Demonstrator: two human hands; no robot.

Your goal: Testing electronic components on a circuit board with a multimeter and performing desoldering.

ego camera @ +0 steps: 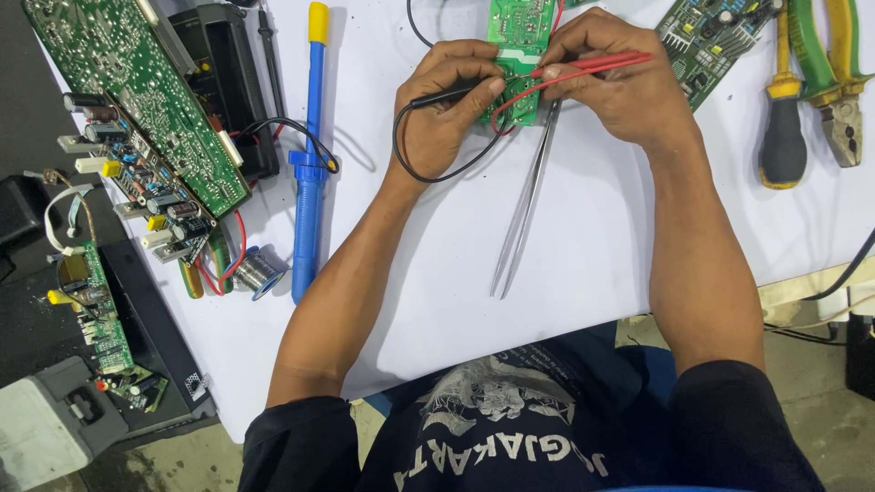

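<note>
With the left hand (447, 105) pinching the black probe (451, 91) and the right hand (615, 82) gripping the red probe (592, 66) over the small green board (519, 36), above the tweezers (524, 205), steady tips help avoid bridging neighbouring joints.

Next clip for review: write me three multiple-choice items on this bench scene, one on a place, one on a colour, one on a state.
1. Where do the tweezers lie?
A. between the forearms
B. on the floor
C. on the large board

2. What colour is the probe in the right hand?
A. black
B. red
C. blue

3. How is the left hand?
A. flat and empty
B. gripping pliers
C. closed on a black probe

Answers: 1 A, they rest on the white table; 2 B, the red probe shows; 3 C, the black probe meets the small green board.
</note>
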